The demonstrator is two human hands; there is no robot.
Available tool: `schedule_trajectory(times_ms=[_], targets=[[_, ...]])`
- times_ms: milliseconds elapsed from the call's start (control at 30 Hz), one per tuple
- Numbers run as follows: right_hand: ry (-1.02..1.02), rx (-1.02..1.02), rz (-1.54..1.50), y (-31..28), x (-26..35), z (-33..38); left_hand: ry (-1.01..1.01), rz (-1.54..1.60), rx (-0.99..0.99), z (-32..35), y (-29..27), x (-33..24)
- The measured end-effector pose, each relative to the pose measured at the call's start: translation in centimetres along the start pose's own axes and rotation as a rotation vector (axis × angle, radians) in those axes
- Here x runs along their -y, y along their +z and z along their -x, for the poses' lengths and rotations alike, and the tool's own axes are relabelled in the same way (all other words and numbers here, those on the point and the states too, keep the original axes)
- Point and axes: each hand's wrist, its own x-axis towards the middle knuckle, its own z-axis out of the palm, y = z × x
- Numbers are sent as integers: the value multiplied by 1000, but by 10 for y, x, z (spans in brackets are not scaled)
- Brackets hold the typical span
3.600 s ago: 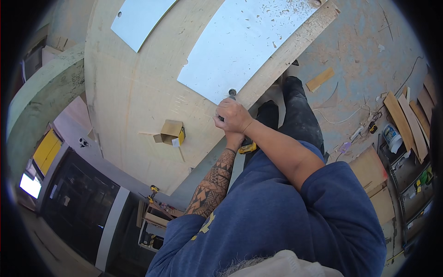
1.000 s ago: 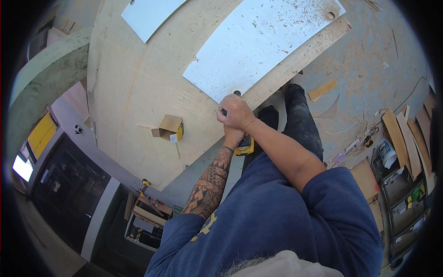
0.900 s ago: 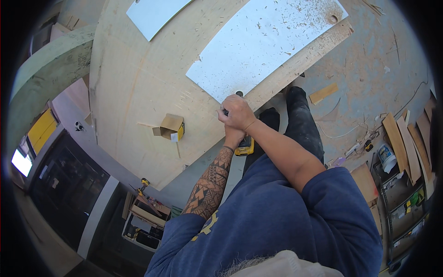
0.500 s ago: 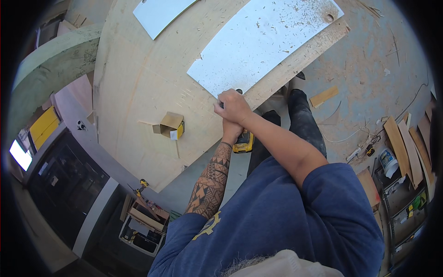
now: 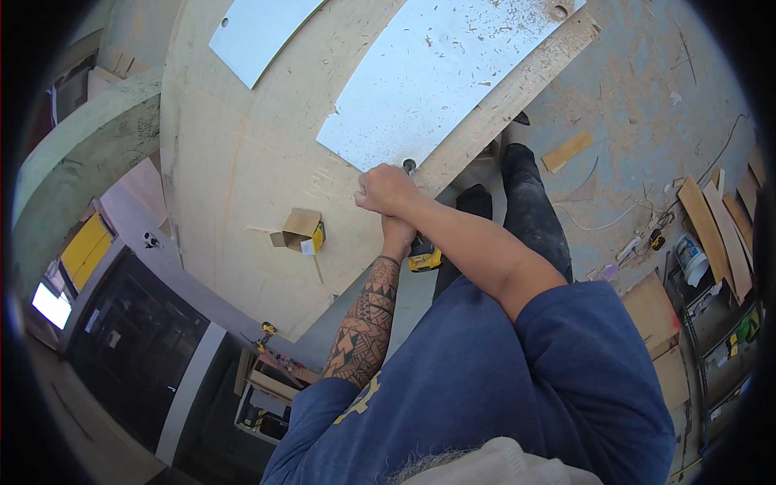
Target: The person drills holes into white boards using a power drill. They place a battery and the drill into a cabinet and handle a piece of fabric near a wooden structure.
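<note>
My right hand [image 5: 386, 188] is closed in a fist over the back of a yellow and black power drill [image 5: 425, 259]. The drill's dark tip [image 5: 409, 166] sits at the near corner of a pale metal sheet [image 5: 436, 77] dusted with wood chips. My tattooed left arm reaches up beneath the right forearm. My left hand [image 5: 398, 233] grips the drill's handle and is mostly hidden. The sheet lies on a large plywood table [image 5: 242, 162], with a long wooden strip [image 5: 517, 89] along its right edge.
A small open cardboard box [image 5: 297, 229] sits on the plywood to the left of my hands. A second metal sheet [image 5: 259, 32] lies at the far left. Wood offcuts, cables and a bucket [image 5: 691, 255] litter the concrete floor on the right. Another drill [image 5: 265, 333] rests on a cart below.
Both hands have stayed on the drill and shifted slightly up to the sheet's corner. The view has drifted a little.
</note>
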Motion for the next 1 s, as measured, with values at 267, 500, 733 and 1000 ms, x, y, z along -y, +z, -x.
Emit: schedule_trajectory(times_ms=[267, 500, 733, 1000], targets=[[30, -43, -188, -21, -19, 12, 31, -220, 79, 5, 13, -19], [-79, -183, -159, -1, -10, 23, 223, -327, 61, -7, -9, 37], [-59, -208, -127, -6, -16, 19, 167, -413, 118, -16, -9, 41], [-195, -227, -164, 0, -14, 34, 297, -469, 90, -5, -12, 69]])
